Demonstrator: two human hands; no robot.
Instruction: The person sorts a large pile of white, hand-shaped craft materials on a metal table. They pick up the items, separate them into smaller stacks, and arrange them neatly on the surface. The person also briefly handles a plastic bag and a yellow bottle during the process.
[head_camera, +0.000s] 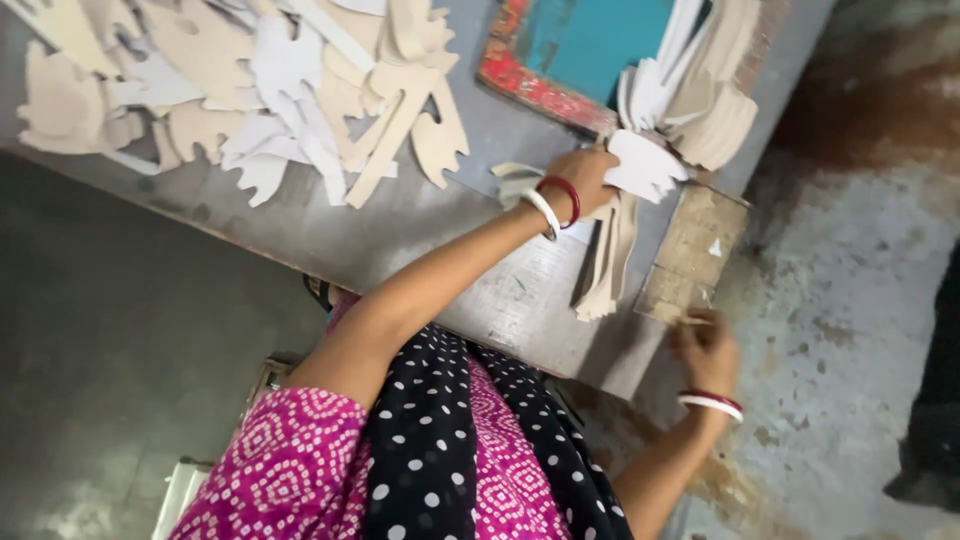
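Note:
My left hand (585, 178) reaches across the grey table (420, 230) and grips a white cut-out sheet piece (648, 165) by its edge. Under that hand lies a stack of beige cut-out pieces (610, 265) pointing toward the table's near edge. My right hand (705, 348) is blurred and curled at the table's corner, beside a worn wooden block (695, 250). Its fingers pinch what looks like a thin stick (690, 320). Both wrists wear red and white bangles.
A large heap of white and beige cut-outs (250, 90) covers the table's far left. A teal board with a red frame (570, 50) lies beyond my left hand, with stacked beige pieces (715, 110) beside it. Stained floor (850, 250) lies to the right.

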